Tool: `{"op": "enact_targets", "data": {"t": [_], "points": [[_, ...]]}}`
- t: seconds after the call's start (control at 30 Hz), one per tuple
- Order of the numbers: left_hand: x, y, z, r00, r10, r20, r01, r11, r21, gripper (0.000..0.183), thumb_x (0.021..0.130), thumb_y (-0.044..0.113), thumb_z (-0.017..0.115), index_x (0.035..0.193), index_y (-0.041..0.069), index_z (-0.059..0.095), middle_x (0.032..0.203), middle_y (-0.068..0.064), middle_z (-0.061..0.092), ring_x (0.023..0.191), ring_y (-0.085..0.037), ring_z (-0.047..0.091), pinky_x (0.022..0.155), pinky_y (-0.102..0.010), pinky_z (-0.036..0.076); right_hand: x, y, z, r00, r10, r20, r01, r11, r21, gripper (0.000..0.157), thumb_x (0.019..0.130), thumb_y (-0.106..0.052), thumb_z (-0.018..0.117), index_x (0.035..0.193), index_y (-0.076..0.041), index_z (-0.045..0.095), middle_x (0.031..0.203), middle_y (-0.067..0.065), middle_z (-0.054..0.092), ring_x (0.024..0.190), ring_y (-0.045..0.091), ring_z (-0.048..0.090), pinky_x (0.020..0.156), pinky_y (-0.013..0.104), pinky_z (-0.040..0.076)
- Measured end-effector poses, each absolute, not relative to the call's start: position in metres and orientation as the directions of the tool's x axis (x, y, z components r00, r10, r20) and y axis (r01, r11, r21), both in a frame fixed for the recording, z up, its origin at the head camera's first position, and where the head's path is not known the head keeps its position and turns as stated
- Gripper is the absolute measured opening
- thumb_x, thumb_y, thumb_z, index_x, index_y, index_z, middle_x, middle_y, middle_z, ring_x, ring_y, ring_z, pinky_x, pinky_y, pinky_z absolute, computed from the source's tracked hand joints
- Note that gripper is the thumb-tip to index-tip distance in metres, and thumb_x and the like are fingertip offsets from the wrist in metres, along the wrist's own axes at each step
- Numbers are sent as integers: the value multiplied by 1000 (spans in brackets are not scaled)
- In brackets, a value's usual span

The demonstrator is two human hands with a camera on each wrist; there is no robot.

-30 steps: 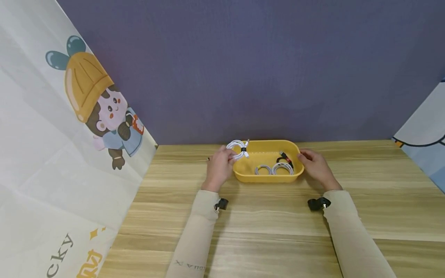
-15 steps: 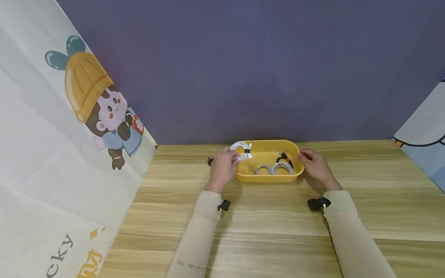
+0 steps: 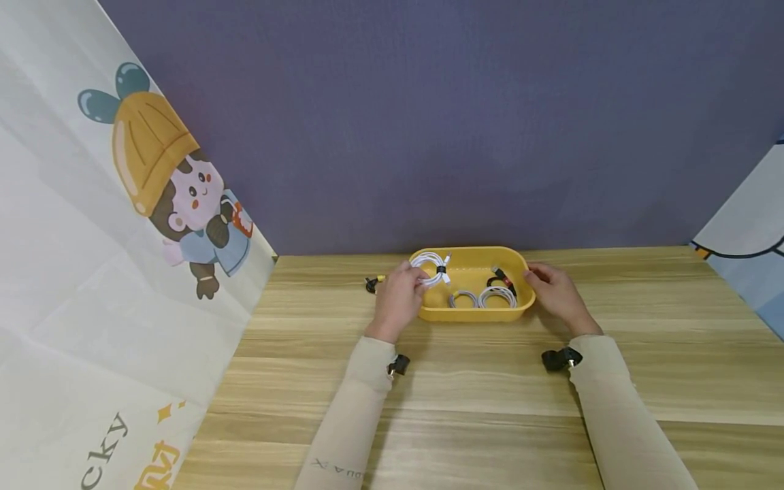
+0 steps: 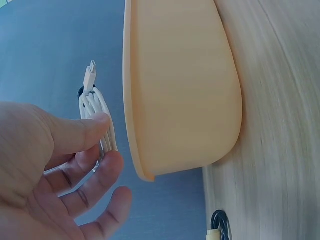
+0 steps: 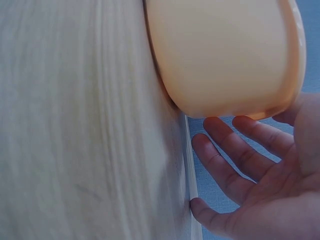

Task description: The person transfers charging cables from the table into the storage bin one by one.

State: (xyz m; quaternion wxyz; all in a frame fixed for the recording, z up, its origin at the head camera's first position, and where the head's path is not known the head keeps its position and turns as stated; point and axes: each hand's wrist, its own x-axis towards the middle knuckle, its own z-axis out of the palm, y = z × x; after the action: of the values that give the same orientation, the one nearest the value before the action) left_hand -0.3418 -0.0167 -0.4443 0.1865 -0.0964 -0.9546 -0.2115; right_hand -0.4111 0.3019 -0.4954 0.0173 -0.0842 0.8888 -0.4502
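- Sleeves (image 3: 612, 401), both pale, reach in from the near edge over the wooden table (image 3: 478, 415), each with a small black wrist camera (image 3: 399, 365).
- Left hand (image 3: 399, 299) pinches a white cable coil (image 4: 97, 107), tied with a black band, between thumb and fingers; in the left wrist view the coil sits clear above the rim.
- Right hand (image 3: 559, 296) holds the right end of the yellow bin (image 3: 478, 315), thumb at the rim, fingertips against the outer wall.
- Over the last second, the white coil has shifted right, from the left rim to above the bin's left part. That seems to bring it over the opening, though it is not yet released; the right hand and bin look unmoved.
- Inside the bin, toward the right, lie a small grey coil (image 3: 465, 292), a larger pale coil (image 3: 497, 289) and a black cable with a red band (image 3: 504, 278).
- Left of the bin, a black cable with a yellow tie (image 3: 371, 284) on the table shows more fully now.
- Beyond stands a dark blue-grey wall (image 3: 429, 122).
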Motion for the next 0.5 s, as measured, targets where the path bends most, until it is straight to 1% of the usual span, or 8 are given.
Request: {"op": "enact_targets", "data": {"t": [0.3, 0.5], "points": [[-342, -13, -447, -913, 106, 393, 258, 897, 359, 12, 91, 16, 77, 103, 13, 79, 95, 0, 67, 83, -17, 69, 72, -35, 56, -410, 301, -494, -986, -165, 38, -128, 582, -803, 59, 109, -42, 42, 152, -2, 45, 148, 28, 51, 135, 46, 50, 109, 61, 43], [-342, -11, -449, -911, 106, 399, 256, 903, 344, 12, 90, 17, 78, 102, 14, 79, 94, 1, 67, 82, -17, 69, 70, -36, 56, -410, 301, -494, -986, -165, 31, -123, 586, -801, 59, 109, -42, 41, 153, -2, 45, 150, 28, 50, 136, 46, 49, 110, 62, 42]]}}
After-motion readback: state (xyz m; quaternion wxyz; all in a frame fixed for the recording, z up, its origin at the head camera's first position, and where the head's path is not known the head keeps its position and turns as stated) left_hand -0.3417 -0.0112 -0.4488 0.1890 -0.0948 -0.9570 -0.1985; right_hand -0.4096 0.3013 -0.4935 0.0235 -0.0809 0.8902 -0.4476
